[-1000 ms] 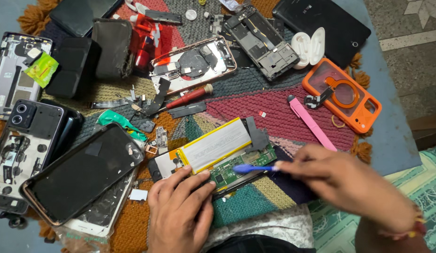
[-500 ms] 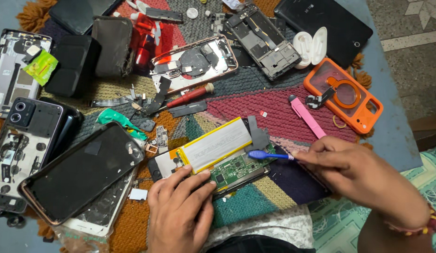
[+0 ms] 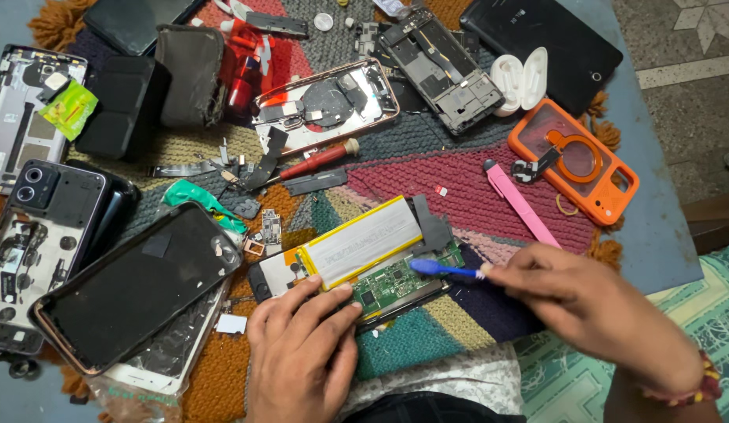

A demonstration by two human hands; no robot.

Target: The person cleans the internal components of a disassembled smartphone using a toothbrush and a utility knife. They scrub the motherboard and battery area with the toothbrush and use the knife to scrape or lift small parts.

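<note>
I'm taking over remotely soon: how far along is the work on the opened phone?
Done: the opened phone lies with its back off, battery and green circuit board exposed. In hand: the left hand pins the phone down while the right hand holds a blue brush with its tip on the board. Left: the phone is not yet closed; loose parts lie around.

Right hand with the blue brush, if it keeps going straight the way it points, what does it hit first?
Probably the pale battery: the right hand aims its blue brush leftward over the green circuit board. Depth is hard to judge.
</note>
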